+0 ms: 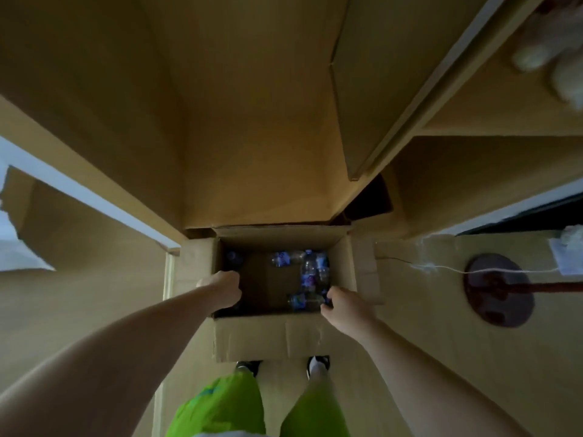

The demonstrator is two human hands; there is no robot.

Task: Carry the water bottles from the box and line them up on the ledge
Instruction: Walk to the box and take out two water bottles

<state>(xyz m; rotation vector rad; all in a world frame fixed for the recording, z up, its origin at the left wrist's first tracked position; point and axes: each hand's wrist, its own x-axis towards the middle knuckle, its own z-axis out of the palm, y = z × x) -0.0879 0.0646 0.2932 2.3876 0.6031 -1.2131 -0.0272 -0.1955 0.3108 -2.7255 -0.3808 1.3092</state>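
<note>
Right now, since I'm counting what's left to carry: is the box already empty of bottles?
No, several water bottles with blue labels lie inside the open cardboard box, mostly along its right side.

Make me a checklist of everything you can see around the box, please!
Surface: tan floor, dim light.
Job's things: open cardboard box on the floor; several water bottles lie loose inside, mostly toward its right side. The ledge cannot be told for sure.
Clutter: round dark red stand base right of the box; white paper at the far right.
Hands: left hand reaches down inside the box's left side, fingers hidden; right hand touches a bottle at the near right corner, grip unclear.
Cables: thin white cord runs across the floor.
Surroundings: walls, shelving at right, green trousers.
</note>
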